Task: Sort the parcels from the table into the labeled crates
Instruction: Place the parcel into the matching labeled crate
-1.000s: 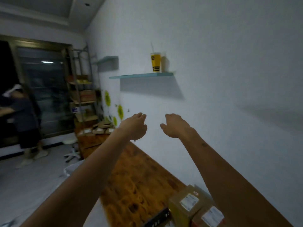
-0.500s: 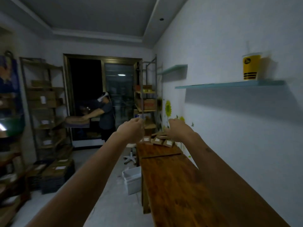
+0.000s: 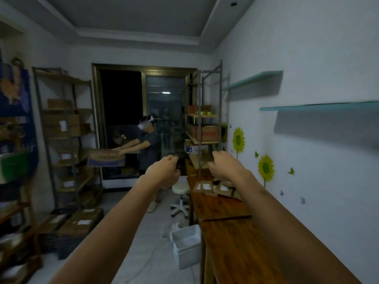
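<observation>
My left hand [image 3: 164, 173] and right hand [image 3: 227, 168] are curled up and hold nothing. The parcels [image 3: 213, 187] lie at 12 o'clock on the table [image 3: 235, 242]. I should walk closer, then grab one gently.

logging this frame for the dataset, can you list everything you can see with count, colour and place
parcels: several, brown with white labels, far end of the table
wooden table: one, brown, along the right wall
white bin: one, on the floor left of the table
stool: one, white, at the table's far end
crates: a few, dark, holding labelled boxes, floor at left
metal racks: two, with cardboard boxes, left wall and far right corner
wall shelves: two, teal, right wall
sunflower stickers: at least two, yellow, right wall
other person: one, dark shirt, handling a box by the door
left hand: fingers curled, holding nothing, raised
right hand: fingers curled, holding nothing, raised
</observation>
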